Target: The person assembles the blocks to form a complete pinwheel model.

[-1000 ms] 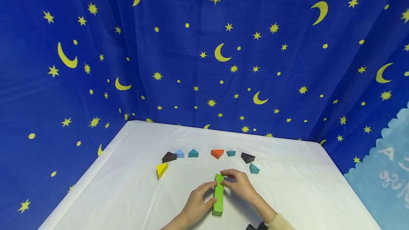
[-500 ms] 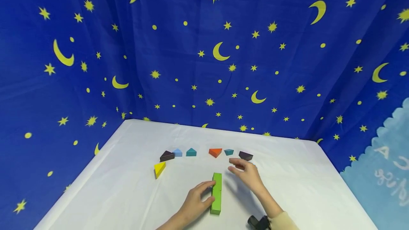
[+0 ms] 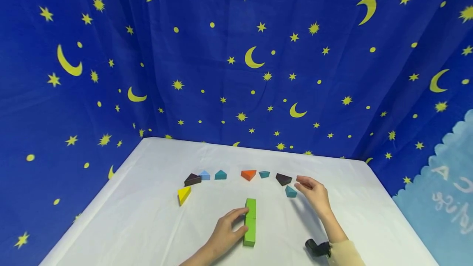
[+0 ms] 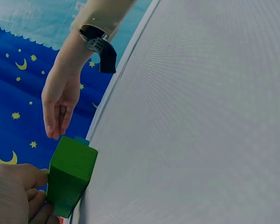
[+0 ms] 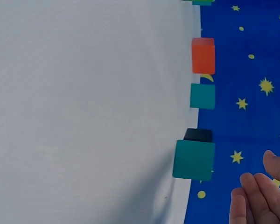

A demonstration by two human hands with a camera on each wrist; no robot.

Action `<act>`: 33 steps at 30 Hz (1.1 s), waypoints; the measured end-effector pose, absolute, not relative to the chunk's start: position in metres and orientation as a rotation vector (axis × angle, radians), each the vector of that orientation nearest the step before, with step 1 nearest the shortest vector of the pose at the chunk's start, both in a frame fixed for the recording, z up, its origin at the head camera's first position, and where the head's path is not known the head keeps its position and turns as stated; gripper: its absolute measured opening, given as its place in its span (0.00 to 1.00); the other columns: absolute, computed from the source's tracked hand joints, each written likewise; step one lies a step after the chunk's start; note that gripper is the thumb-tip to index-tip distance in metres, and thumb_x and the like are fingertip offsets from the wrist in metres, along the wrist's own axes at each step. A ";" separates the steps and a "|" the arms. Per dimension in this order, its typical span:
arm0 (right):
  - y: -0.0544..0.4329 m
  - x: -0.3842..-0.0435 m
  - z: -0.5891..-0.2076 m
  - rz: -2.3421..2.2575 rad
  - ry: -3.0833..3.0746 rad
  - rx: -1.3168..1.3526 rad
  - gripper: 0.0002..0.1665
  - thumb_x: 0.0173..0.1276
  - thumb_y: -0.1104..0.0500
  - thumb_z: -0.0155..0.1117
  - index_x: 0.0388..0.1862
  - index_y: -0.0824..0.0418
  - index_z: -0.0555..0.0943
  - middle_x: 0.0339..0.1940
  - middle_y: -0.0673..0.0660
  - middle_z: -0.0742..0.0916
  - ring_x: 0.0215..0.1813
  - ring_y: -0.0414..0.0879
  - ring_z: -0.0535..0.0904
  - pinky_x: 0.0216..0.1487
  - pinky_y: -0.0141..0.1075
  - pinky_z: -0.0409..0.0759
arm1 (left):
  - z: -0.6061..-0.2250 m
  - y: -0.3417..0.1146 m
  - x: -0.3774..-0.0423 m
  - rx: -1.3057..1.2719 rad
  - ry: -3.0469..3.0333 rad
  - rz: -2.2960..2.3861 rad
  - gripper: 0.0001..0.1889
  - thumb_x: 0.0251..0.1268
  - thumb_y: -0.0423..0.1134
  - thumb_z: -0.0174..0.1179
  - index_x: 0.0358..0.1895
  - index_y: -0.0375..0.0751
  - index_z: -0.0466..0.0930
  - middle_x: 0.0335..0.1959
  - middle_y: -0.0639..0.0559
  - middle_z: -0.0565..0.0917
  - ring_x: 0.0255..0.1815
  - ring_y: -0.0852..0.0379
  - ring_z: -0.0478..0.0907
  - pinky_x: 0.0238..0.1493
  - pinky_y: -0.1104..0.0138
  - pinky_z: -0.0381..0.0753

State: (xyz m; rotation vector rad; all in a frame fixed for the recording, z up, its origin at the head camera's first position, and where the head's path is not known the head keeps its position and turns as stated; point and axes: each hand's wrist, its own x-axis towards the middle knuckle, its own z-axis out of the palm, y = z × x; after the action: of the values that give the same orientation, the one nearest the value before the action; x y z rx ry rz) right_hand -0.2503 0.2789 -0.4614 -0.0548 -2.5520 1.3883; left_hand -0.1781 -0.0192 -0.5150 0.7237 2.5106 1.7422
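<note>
Two green blocks lie end to end in a line on the white table, pointing away from me. My left hand rests along their left side, index fingertip at the far block and thumb at the near one. In the left wrist view, its fingers touch the side of the green block. My right hand hovers at the right with nothing in it, fingers loosely bent. Just left of its fingertips are a teal block and a black triangular block.
Beyond the green blocks, an arc of blocks runs across the table: yellow, black, light blue, teal, orange-red and a small teal one. A blue star-patterned curtain hangs behind.
My right hand has let go of the far green block and moved right and away, past the teal block. The left hand has stayed beside the green blocks.
</note>
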 end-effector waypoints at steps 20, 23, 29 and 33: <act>0.281 -0.262 -0.485 1.449 -2.565 -0.053 0.20 0.61 0.60 0.68 0.51 0.68 0.81 0.46 0.62 0.85 0.46 0.50 0.83 0.45 0.29 0.79 | -0.514 -0.020 -0.177 0.723 2.509 1.733 0.24 0.62 0.40 0.62 0.61 0.39 0.73 0.59 0.48 0.76 0.61 0.49 0.71 0.63 0.57 0.69; 0.280 -0.262 -0.490 1.423 -2.576 -0.055 0.20 0.61 0.59 0.68 0.50 0.67 0.82 0.46 0.61 0.85 0.48 0.52 0.82 0.47 0.33 0.80 | -0.513 -0.020 -0.176 0.706 2.493 1.737 0.24 0.62 0.41 0.62 0.61 0.40 0.73 0.59 0.48 0.76 0.61 0.49 0.70 0.63 0.56 0.69; 0.280 -0.259 -0.498 1.388 -2.619 -0.041 0.21 0.62 0.57 0.68 0.50 0.67 0.81 0.48 0.62 0.84 0.51 0.55 0.80 0.51 0.38 0.80 | -0.515 -0.021 -0.176 0.714 2.493 1.734 0.24 0.62 0.40 0.62 0.61 0.39 0.73 0.59 0.47 0.76 0.61 0.49 0.71 0.63 0.57 0.69; 0.280 -0.259 -0.498 1.348 -2.606 -0.019 0.21 0.61 0.58 0.68 0.50 0.68 0.81 0.48 0.63 0.84 0.51 0.56 0.80 0.52 0.40 0.80 | -0.517 -0.020 -0.178 0.752 2.525 1.746 0.24 0.61 0.40 0.62 0.60 0.38 0.73 0.58 0.46 0.76 0.60 0.49 0.71 0.62 0.57 0.69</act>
State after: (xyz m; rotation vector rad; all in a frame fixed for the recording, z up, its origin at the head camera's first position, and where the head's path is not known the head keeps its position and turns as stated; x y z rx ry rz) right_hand -0.2594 0.2798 -0.4980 -0.0189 -2.6061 1.3479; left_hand -0.1776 -0.0199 -0.5166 0.7517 2.5253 1.7456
